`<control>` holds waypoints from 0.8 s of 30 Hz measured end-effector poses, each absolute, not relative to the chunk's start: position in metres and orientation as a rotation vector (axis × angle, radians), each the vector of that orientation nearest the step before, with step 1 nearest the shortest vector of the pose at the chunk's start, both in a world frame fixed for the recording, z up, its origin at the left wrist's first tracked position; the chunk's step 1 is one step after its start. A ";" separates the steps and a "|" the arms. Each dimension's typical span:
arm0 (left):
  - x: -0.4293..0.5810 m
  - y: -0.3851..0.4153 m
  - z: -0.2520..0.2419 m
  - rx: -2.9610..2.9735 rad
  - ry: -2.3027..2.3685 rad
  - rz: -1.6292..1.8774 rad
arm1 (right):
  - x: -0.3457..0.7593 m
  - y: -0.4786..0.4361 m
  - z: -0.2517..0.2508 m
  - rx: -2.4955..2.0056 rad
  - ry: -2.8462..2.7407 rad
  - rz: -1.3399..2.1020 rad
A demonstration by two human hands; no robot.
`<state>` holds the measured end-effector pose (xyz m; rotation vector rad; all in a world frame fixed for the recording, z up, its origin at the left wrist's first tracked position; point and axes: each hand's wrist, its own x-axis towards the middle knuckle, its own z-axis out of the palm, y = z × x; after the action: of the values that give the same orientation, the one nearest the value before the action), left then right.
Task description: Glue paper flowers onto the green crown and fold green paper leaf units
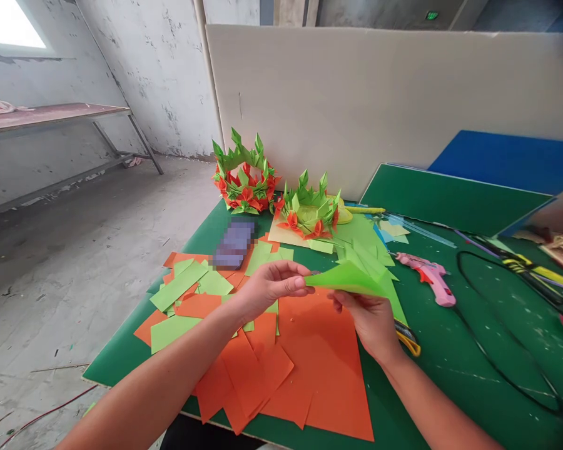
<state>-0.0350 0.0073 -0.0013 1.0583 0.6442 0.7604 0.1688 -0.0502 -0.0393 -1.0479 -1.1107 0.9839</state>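
A piece of light green paper (pixel 349 279), bent into a folded shape, is held up over the table between both hands. My left hand (pixel 281 284) pinches its left corner between thumb and fingers. My right hand (pixel 363 312) grips its lower right edge, with some fingers hidden behind the paper and the hand. Below lies a large orange sheet (pixel 328 362). Cut orange pieces (pixel 258 381) and light green pieces (pixel 181 284) are scattered to its left. More light green sheets (pixel 363 240) lie just beyond the hands.
Two green and orange paper crowns (pixel 246 187) (pixel 304 219) stand at the back of the green table (pixel 492 387). A blurred phone-like object (pixel 234 244) lies left. On the right are a pink glue gun (pixel 429 275), its black cable (pixel 478 350) and yellow-handled tools (pixel 520 262). Scissors handles (pixel 408 342) show near my right wrist.
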 end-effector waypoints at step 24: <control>-0.028 0.003 -0.010 1.563 0.861 1.044 | 0.176 -0.054 -0.033 -1.113 -1.189 0.779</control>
<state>-0.0277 0.0034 -0.0097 1.5634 0.8606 1.0444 0.1765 -0.0542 -0.0332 -1.1131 -1.1894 0.7789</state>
